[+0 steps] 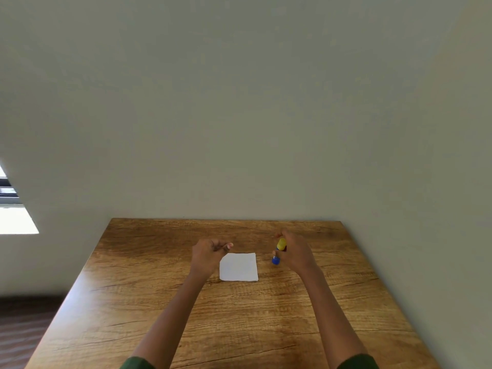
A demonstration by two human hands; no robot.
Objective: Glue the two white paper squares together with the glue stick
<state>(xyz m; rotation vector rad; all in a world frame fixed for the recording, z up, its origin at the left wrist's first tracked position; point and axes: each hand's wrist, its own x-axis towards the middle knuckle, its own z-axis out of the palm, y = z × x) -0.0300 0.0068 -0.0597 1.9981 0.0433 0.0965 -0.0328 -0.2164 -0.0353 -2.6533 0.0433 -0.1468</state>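
Note:
One white paper square (238,267) lies flat on the wooden table (149,302); I cannot tell whether a second square lies under it. My right hand (295,253) is just right of the paper, closed around a glue stick (281,244) with a yellow body. A blue end or cap (275,260) shows below the fingers. My left hand (210,253) hovers at the paper's upper left corner, fingers curled loosely, holding nothing that I can see.
The table's far edge meets a plain pale wall (239,129). A bright window (13,217) is at the far left. Dark floor (24,328) shows beyond the table's left edge.

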